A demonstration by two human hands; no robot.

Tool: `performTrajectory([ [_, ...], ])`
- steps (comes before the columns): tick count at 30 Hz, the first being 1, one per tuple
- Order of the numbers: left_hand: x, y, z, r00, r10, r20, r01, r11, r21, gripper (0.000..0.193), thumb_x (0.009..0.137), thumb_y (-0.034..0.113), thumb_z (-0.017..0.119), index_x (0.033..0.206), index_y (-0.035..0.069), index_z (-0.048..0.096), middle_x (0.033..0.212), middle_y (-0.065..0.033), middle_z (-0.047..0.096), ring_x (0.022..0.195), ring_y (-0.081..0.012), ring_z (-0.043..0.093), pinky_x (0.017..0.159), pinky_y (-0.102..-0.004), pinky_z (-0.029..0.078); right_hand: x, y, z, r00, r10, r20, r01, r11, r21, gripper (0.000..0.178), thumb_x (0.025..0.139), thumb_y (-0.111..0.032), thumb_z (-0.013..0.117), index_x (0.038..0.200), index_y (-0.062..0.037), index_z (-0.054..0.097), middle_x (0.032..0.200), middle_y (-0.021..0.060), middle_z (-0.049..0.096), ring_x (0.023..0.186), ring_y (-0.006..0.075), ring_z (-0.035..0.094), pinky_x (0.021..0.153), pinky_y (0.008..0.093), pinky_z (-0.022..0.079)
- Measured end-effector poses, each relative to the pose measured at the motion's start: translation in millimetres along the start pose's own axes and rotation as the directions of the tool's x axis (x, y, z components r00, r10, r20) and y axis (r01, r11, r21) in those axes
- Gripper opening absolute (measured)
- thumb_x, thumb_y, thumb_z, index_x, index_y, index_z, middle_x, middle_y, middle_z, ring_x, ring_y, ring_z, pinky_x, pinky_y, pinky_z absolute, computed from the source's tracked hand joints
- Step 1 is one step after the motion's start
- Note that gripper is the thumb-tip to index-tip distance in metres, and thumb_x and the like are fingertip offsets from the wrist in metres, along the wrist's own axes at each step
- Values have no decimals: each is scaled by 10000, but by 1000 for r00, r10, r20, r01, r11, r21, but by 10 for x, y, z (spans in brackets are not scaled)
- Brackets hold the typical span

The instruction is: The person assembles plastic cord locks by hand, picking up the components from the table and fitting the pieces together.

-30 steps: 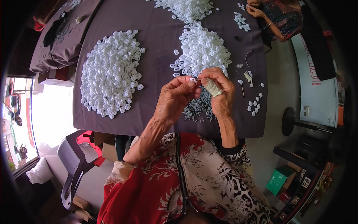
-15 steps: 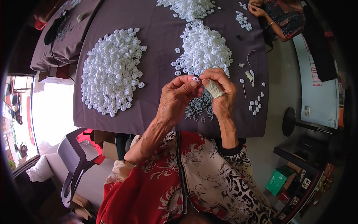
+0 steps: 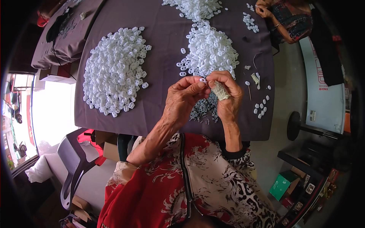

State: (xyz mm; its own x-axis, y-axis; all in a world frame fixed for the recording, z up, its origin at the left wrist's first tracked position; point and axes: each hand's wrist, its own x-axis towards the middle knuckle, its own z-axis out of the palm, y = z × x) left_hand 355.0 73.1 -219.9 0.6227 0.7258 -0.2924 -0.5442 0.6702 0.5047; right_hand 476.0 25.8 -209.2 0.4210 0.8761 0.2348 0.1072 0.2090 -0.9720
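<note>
My left hand (image 3: 178,95) pinches a small white oval plastic piece with holes (image 3: 203,80) between thumb and fingertips. Close against it, my right hand (image 3: 231,93) is closed, its fingertips meeting at the piece's right side. Whatever those fingertips grip is too small to make out. A pale knitted wrap (image 3: 220,91) covers the right thumb. Beneath both hands lies a heap of small grey pin-like parts (image 3: 205,108), partly hidden by them. Just beyond is a large pile of the same white pieces (image 3: 211,49).
Another white pile (image 3: 114,72) covers the left of the dark tablecloth (image 3: 159,45). At the right lie several loose white pieces (image 3: 261,106), a thin stick (image 3: 249,92) and cloth scraps (image 3: 254,78). A co-worker's hand (image 3: 263,9) works at the far right.
The view has shifted slightly. Both hands stay together, and the white piece in the left fingertips sits a little farther right, closer to the right fingertips.
</note>
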Motion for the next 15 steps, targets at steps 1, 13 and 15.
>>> performTrajectory([
  [1, -2, 0, 6, 1000, 1, -1, -1, 1000, -1, 97, 824, 66, 585, 884, -10, 580, 830, -94, 621, 733, -168, 594, 710, -284, 485, -3, -6, 2, 1000, -1, 2, 1, 1000, 5, 57, 764, 6, 586, 816, 3, 608, 854, 37, 557, 804, 101, 507, 742, 216, 393],
  [13, -39, 14, 35, 999, -7, -32, 13, 984, 176, 107, 800, 96, 627, 858, 8, 609, 782, -69, 625, 698, -136, 589, 670, -263, 478, 1, 6, 4, 991, -132, 29, 135, 985, -107, 88, 768, 20, 582, 836, -24, 617, 820, 21, 571, 715, 71, 528, 598, 176, 405],
  [15, -50, 11, 37, 999, 1, -47, 9, 978, 208, 109, 788, 108, 643, 838, 13, 620, 756, -60, 624, 685, -126, 588, 656, -255, 474, -1, -15, -9, 991, -123, 45, 127, 985, -115, 93, 769, 20, 579, 844, -20, 616, 824, 27, 573, 729, 81, 537, 613, 182, 415],
])
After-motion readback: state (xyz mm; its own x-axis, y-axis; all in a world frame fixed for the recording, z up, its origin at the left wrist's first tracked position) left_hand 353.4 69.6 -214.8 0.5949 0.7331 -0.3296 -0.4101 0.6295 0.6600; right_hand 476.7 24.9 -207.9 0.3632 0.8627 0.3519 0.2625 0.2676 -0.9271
